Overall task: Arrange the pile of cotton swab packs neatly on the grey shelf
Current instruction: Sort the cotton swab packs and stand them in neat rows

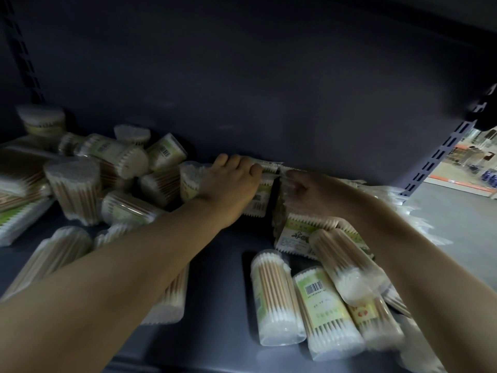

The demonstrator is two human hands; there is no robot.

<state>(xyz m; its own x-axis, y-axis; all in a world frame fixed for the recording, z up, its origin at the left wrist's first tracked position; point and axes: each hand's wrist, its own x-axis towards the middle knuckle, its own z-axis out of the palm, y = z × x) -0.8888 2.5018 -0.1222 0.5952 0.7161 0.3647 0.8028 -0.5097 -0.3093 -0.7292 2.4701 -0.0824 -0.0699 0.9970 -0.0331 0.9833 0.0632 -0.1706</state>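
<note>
Tubs of swabs (279, 297) lay lower right (untidy) while left hand (231, 184) and right hand (309, 189) each gripped flat packs (265, 184) mid-frame, likely squaring them against the grey shelf (215, 265) back next.

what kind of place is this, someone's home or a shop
Most likely a shop or warehouse store, not a home. Many identical barcoded cotton swab packs lie piled on a grey metal shelf with a slotted upright, and a wide concrete aisle shows at right.
</note>
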